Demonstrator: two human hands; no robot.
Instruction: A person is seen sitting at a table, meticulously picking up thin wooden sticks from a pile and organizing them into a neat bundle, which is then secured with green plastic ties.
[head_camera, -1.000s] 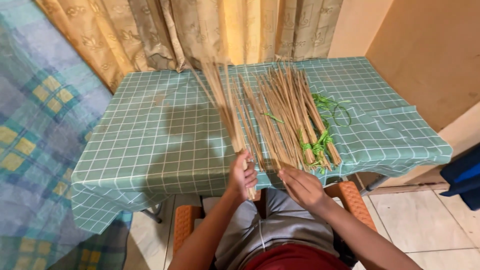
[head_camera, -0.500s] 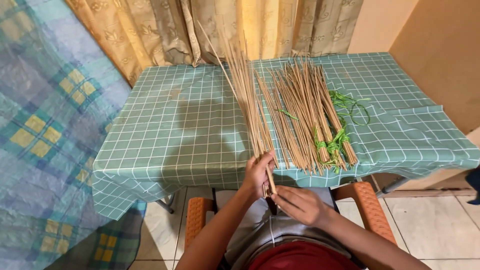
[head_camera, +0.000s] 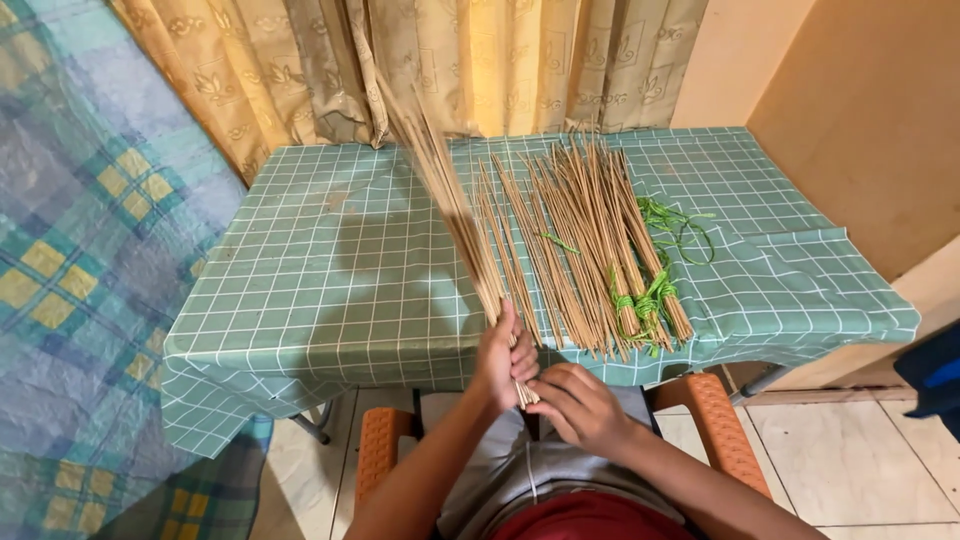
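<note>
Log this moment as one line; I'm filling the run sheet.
left hand: grips stick bundle, raised | right hand: at bundle's lower ends | loose sticks, green ties on table

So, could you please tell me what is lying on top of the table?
On the checked cloth lie loose thin sticks, two bundles tied with green string, and loose green string. The cloth hides the tabletop itself.
</note>
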